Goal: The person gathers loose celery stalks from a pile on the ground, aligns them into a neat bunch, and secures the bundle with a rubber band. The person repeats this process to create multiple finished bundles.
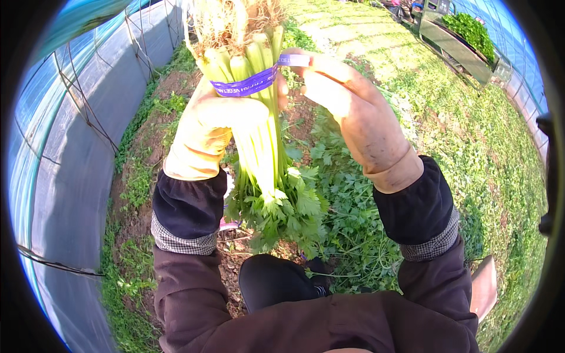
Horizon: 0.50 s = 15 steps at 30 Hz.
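A bunch of celery (265, 153) is held upside down in the upper middle, pale tangled roots (253, 20) at the top and green leaves (279, 212) hanging below. My left hand (200, 129), in what looks like a tan glove, grips the stalks with its fingers curled round them. A purple printed tape (241, 85) wraps the stalks just under the roots. My right hand (359, 112), similarly covered and dirt-marked, pinches the tape's free end (294, 59) to the right of the bunch.
Plastic greenhouse wall (65, 147) with wires curves along the left. Cut celery greens (359, 235) lie on the ground right of my dark-trousered leg (265, 282). A metal cart (447, 47) with green produce stands at upper right; a pink object (482, 282) sits beside my right arm.
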Each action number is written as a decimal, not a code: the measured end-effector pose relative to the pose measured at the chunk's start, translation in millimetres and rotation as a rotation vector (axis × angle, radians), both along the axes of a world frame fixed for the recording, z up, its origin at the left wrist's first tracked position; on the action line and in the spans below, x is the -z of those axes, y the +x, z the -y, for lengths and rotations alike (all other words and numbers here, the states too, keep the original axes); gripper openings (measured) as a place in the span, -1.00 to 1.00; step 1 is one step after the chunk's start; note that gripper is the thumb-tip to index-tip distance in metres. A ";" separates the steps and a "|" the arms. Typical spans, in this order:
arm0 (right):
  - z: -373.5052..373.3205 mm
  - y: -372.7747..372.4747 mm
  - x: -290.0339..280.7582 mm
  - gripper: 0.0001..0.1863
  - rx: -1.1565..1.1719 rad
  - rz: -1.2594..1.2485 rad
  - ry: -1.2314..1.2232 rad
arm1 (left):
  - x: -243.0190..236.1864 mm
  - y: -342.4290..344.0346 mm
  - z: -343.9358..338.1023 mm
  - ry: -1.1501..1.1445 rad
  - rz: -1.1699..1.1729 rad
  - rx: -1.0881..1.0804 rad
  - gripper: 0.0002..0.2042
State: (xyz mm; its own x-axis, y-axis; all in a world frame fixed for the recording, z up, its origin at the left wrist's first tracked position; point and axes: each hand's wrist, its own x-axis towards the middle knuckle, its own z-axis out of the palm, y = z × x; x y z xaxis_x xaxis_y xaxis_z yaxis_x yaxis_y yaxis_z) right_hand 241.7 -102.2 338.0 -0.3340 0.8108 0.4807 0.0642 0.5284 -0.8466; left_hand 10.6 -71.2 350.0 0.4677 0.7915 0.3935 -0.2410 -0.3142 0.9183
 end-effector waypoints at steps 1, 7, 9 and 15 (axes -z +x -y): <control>21.4 -4.6 -6.0 -0.57 -0.003 -0.067 -0.014 | 5.8 14.2 15.8 -0.044 0.168 0.021 -0.54; 117.7 22.2 -19.0 -0.41 0.284 -0.046 0.265 | -2.8 76.7 59.3 0.127 0.107 0.077 -0.43; 118.0 31.7 -23.1 -0.37 0.317 -0.199 0.260 | -5.7 109.2 71.4 0.343 0.139 0.186 -0.33; 155.6 89.1 -19.0 -0.54 0.131 -0.589 -0.119 | 3.0 157.7 102.1 0.908 -0.290 0.004 -0.13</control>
State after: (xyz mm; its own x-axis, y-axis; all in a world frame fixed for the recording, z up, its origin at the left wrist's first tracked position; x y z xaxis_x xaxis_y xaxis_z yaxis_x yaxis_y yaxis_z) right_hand 330.8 -257.8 357.1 0.0660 0.8867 0.4576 -0.3740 0.4471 -0.8125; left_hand 168.3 -173.3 347.0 0.6455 0.2385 0.7256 -0.0452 -0.9364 0.3480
